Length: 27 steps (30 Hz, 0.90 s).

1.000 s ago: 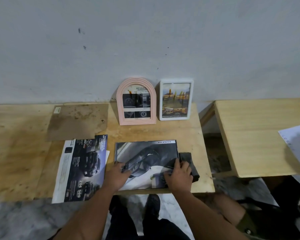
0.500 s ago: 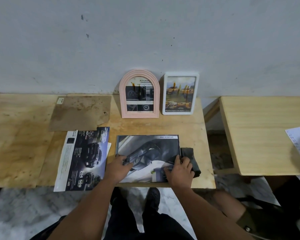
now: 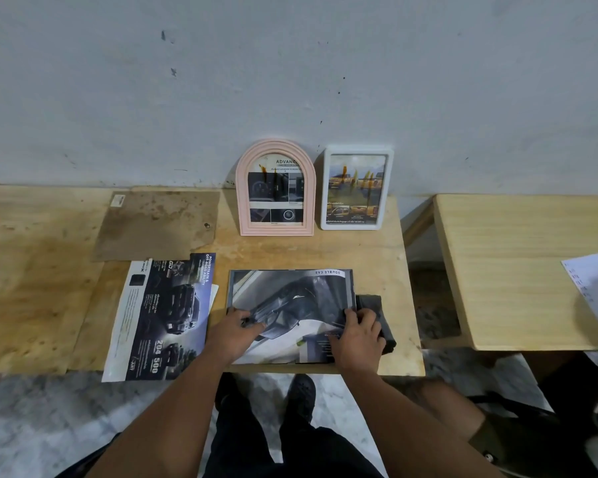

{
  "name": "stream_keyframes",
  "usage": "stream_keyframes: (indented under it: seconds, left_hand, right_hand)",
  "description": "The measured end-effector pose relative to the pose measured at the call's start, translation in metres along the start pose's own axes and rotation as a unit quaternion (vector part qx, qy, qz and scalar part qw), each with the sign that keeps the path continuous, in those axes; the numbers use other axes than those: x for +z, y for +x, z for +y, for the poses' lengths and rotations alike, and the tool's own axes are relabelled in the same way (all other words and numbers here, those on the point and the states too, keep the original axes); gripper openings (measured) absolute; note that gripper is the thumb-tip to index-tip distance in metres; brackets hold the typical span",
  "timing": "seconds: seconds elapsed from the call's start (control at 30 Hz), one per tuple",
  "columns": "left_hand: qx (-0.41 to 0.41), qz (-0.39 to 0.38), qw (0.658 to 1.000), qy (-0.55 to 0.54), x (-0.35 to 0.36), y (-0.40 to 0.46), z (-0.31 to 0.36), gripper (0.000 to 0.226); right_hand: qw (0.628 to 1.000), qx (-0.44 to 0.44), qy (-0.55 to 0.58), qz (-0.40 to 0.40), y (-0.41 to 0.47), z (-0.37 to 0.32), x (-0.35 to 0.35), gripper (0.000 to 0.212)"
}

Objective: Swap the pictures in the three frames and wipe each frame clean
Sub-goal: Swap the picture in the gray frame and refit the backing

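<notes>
A: Pink arched frame (image 3: 275,188) and white frame (image 3: 356,188) stand upright against the wall at the back of the plywood table (image 3: 377,257), side by side, each with a car picture in it. Third one, the flat dark frame (image 3: 290,294), lies face-up near the front edge with a glossy car print on it.

B: Hands?

A: Left hand (image 3: 233,331) rests on the print's left lower part, fingers loosely bent and pressing it down. Right hand (image 3: 358,334) sits at the right edge, fingers curled over the print's margin, looks like a pinch on the paper. Dark cloth (image 3: 377,319) is just beside it, partly under the wrist.

B: Change over the last second?

A: Barely any. Both hands have stayed on the print; the right has crept slightly toward the right edge. Mostly the head camera tilted.

B: Meaning?

A: My read: fitting or squaring the print to the third frame is ongoing, not finished. Cloth is untouched, so the wipe on this frame is likely pending. Spare brochure page (image 3: 166,315) lies left of it, brown backing board (image 3: 156,224) behind that.

B: Risk?

A: Glossy sheet could slide or crease.
</notes>
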<state>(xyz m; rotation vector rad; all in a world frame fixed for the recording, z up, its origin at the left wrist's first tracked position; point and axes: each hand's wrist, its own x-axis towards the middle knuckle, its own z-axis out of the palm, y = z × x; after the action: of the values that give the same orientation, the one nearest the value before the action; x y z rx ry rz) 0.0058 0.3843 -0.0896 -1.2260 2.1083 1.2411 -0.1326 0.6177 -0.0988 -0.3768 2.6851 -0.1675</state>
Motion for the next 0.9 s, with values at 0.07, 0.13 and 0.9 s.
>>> stream_keyframes:
  seconds: [0.07, 0.13, 0.9]
  left_hand:
    - [-0.002, 0.0, 1.0, -0.001, -0.001, -0.004, 0.003, 0.073]
    - [-0.001, 0.0, 1.0, 0.002, -0.002, -0.008, 0.006, 0.06]
    - [-0.018, 0.068, 0.991, -0.112, -0.044, -0.01, 0.029, 0.052]
  right_hand:
    - [1.0, -0.011, 0.012, 0.006, -0.003, 0.001, -0.004, 0.06]
    - [0.999, -0.019, 0.039, 0.009, -0.004, 0.002, -0.009, 0.06]
    - [0.846, 0.041, 0.491, -0.204, 0.017, 0.007, -0.087, 0.021]
